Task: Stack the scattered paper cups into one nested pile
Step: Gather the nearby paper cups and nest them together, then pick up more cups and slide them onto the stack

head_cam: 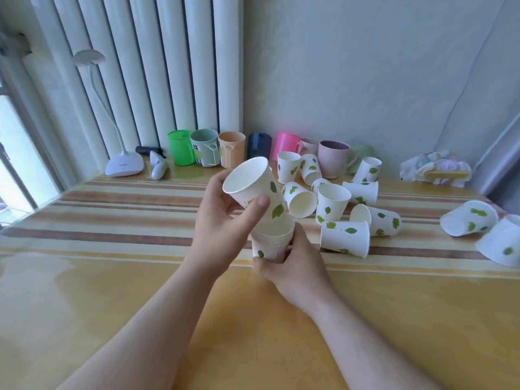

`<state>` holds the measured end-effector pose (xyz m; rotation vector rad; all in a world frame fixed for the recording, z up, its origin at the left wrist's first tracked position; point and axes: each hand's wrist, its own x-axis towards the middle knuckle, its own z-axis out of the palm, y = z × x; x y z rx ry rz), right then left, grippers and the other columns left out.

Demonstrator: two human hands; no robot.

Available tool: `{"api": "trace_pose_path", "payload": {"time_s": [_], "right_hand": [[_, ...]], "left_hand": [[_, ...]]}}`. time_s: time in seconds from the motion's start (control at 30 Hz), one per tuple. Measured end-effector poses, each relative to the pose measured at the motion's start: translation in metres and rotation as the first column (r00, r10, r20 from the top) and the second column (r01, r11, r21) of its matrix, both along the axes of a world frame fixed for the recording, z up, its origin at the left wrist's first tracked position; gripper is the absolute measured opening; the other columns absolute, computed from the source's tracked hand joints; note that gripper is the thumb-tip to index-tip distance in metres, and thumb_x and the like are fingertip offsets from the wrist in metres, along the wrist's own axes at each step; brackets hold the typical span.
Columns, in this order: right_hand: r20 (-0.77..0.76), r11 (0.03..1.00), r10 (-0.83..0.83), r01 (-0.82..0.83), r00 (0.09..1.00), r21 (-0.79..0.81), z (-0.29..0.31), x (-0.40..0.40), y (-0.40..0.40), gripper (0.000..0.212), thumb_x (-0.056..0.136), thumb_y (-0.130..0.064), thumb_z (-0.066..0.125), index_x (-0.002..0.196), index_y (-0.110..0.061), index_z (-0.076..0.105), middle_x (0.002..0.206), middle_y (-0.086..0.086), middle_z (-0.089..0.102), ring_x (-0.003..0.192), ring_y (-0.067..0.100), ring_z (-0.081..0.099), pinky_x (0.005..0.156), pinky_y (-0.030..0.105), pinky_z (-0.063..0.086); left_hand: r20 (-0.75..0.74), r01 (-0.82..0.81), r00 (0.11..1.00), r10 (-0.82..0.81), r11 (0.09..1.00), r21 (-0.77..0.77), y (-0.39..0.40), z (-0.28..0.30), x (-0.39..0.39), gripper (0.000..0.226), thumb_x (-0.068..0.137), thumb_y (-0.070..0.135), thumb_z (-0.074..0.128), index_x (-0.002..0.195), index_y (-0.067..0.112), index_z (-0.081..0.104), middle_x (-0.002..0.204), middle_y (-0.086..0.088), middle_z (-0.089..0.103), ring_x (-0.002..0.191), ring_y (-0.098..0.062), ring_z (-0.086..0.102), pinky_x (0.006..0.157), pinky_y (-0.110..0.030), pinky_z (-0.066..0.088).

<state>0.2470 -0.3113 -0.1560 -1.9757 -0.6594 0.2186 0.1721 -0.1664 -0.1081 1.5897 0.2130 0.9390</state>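
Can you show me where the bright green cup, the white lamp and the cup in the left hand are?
Bright green cup (181,149): head view, on the middle of its side.
White lamp (124,164): head view, on its flat base.
Paper cup in the left hand (254,184): head view, on its outer side wall.

a striped yellow desk (118,277) carries a white desk lamp (123,164) at far left. plastic mugs line the back wall: green mug (181,147), grey-green mug (204,147), orange mug (230,149), dark mug (259,145), pink mug (285,144), mauve mug (333,159).

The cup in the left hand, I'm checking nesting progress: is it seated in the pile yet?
Not yet. The cup is tilted, its base just entering the pile.
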Motion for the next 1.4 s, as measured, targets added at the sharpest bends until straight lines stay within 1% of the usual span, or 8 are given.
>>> {"api": "trace_pose_path", "payload": {"time_s": [0.13,0.57,0.8,0.93,1.03,1.2,1.3,1.4], "right_hand": [[0.007,0.999,-0.033,0.033,0.999,0.008,-0.003,-0.002,-0.002,0.055,0.074,-0.044,0.089,0.118,-0.044,0.056,0.098,-0.020,0.075,0.098,0.004,0.069,0.081,0.037,0.063],[0.047,1.000,0.006,-0.006,0.999,0.011,0.003,0.003,-0.012,0.066,0.070,-0.043,0.094,0.126,-0.039,0.058,0.106,-0.021,0.076,0.100,0.004,0.071,0.084,0.031,0.060],[0.084,0.933,0.229,-0.194,0.970,-0.304,0.036,0.025,-0.055,0.068,0.081,-0.043,0.090,0.138,-0.051,0.053,0.121,-0.028,0.067,0.089,-0.006,0.068,0.084,0.025,0.056],[0.238,0.984,-0.094,0.127,0.967,-0.124,0.069,0.064,-0.086,0.044,0.090,-0.043,0.080,0.132,-0.044,0.064,0.112,-0.016,0.064,0.088,-0.003,0.058,0.076,0.024,0.044],[0.450,0.862,-0.070,0.281,0.890,-0.422,0.056,0.083,-0.095,0.066,0.087,-0.048,0.077,0.147,-0.044,0.050,0.123,-0.003,0.039,0.125,0.028,0.041,0.100,0.038,0.042],[0.424,0.744,-0.029,0.303,0.905,-0.596,0.030,0.093,-0.108,0.075,0.081,-0.041,0.073,0.148,-0.052,0.041,0.121,-0.003,0.025,0.120,0.032,0.031,0.104,0.044,0.042],[0.524,0.762,-0.042,0.367,0.850,-0.533,0.028,0.090,-0.105,0.070,0.073,-0.031,0.079,0.136,-0.044,0.051,0.128,-0.004,0.031,0.123,0.033,0.033,0.099,0.046,0.040],[0.550,0.911,-0.157,0.335,0.821,-0.241,0.027,0.082,-0.105,0.066,0.070,-0.029,0.086,0.128,-0.038,0.056,0.131,-0.010,0.054,0.125,0.033,0.046,0.092,0.045,0.047]], "left_hand": [[-0.189,0.022,0.982,0.013,0.982,0.185,-0.005,-0.011,-0.002,0.065,0.071,0.057,0.085,0.128,0.051,0.055,0.124,0.023,0.071,0.116,-0.006,0.070,0.103,-0.045,0.058],[-0.479,0.343,0.846,-0.232,0.926,0.156,0.008,-0.030,0.005,0.087,0.065,0.048,0.100,0.140,0.042,0.055,0.134,0.015,0.071,0.128,-0.009,0.067,0.105,-0.043,0.059],[-0.591,0.352,0.791,-0.156,0.907,0.232,0.007,-0.036,0.012,0.061,0.074,0.053,0.093,0.127,0.036,0.067,0.119,0.018,0.079,0.117,-0.006,0.072,0.108,-0.048,0.055],[-0.587,0.294,0.803,-0.099,0.924,0.246,0.003,-0.037,0.012,0.058,0.070,0.060,0.090,0.120,0.040,0.066,0.112,0.023,0.077,0.109,-0.002,0.070,0.104,-0.043,0.057],[-0.564,0.260,0.824,-0.059,0.924,0.282,0.000,-0.035,0.012,0.081,0.067,0.064,0.090,0.135,0.041,0.054,0.120,0.025,0.072,0.115,0.001,0.066,0.104,-0.041,0.056],[-0.586,0.249,0.809,-0.042,0.928,0.277,-0.001,-0.036,0.012,0.080,0.069,0.054,0.094,0.132,0.039,0.048,0.115,0.029,0.067,0.111,0.003,0.065,0.102,-0.042,0.057],[-0.605,0.282,0.796,-0.032,0.904,0.323,-0.002,-0.036,0.012,0.086,0.072,0.048,0.093,0.140,0.047,0.040,0.123,0.036,0.061,0.120,0.006,0.060,0.103,-0.037,0.052],[-0.600,0.249,0.800,0.004,0.908,0.338,-0.004,-0.036,0.011,0.080,0.076,0.043,0.094,0.132,0.044,0.036,0.116,0.032,0.065,0.111,0.009,0.062,0.089,-0.029,0.050]]}}
